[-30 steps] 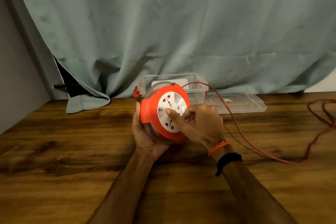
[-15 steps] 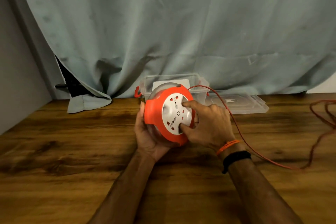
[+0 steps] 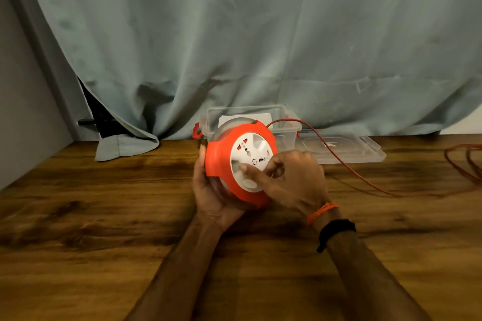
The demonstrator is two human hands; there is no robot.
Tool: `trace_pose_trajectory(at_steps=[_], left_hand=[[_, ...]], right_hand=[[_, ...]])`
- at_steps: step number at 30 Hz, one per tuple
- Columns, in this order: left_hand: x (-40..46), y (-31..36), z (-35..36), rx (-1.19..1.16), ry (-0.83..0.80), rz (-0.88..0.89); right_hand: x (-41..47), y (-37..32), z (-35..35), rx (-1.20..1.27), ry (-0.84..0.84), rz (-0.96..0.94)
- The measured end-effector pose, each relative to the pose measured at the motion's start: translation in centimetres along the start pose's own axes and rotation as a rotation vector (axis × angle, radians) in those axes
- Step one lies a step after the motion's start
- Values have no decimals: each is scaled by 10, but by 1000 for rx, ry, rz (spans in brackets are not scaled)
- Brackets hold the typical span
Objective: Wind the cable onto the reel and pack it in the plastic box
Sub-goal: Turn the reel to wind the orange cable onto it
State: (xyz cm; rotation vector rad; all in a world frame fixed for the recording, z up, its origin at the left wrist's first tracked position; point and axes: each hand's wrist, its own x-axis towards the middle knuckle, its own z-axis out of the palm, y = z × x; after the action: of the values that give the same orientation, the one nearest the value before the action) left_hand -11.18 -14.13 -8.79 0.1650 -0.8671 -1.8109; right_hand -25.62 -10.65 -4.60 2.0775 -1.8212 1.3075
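An orange cable reel (image 3: 221, 161) with a white socket face (image 3: 247, 154) is held just above the wooden table. My left hand (image 3: 211, 190) cups its clear back from below and the left. My right hand (image 3: 289, 180) rests on the white face, with a finger pressed into it at the left. A red cable (image 3: 347, 164) leaves the reel's top and runs right across the table to loose loops (image 3: 464, 161). The clear plastic box (image 3: 287, 122) stands open just behind the reel.
The box's clear lid (image 3: 360, 148) lies flat to the right of the box. A grey-green curtain (image 3: 234, 47) hangs along the table's back edge. A grey wall (image 3: 23, 112) borders the left side. Bare wooden tabletop (image 3: 104, 216) lies in front.
My right hand's finger has travelled around the white face from the right side to the left, and the face has turned with it. The cable's run on the table has shifted slightly.
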Motion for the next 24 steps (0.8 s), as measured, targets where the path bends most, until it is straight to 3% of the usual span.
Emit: trace_pose_trajectory(at_steps=[4,9,13,19,24], left_hand=[[1,0,-3,-13,26,-21],[0,0,-4,-6,26,-10],[0,0,-4,-10,13,-15],[-1,0,-1,24,-10,8],[0,0,0,6,-17,8]], right_hand=[[7,18,-18,88,-73,-187],[7,16,-19,-79,-182,-273],[7,17,-13,-171,-192,-268],[0,18,-3,-225,-21,-253],[-4,9,4,-260,17,-89]])
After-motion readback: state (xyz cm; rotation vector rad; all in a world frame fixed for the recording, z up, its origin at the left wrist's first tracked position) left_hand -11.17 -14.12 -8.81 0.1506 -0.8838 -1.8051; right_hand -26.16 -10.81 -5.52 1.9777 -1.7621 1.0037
